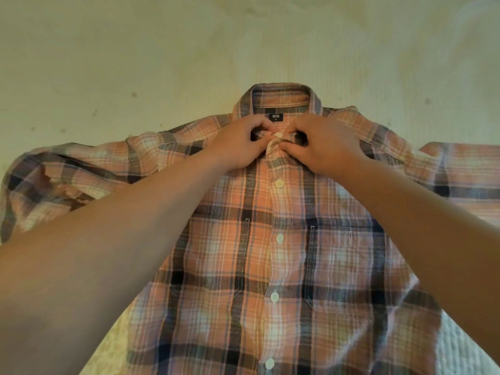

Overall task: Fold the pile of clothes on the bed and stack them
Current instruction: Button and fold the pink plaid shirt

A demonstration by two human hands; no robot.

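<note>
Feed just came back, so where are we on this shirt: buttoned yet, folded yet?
Done: the shirt lies flat, front up, on the bed, four lower buttons fastened. In hand: the left hand and right hand pinch the placket at the top button. Left: sleeves lie spread, nothing folded, no stack in view.

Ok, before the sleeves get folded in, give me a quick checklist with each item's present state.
1. Plaid shirt lies front up on the bed: ok.
2. Lower buttons fastened: ok.
3. Top button fastened: cannot tell, both hands pinch the fabric there.
4. Left hand and right hand free to take sleeves: not ok.
5. Left sleeve flat: not ok, bunched.
6. Collar laid flat: ok.
</note>
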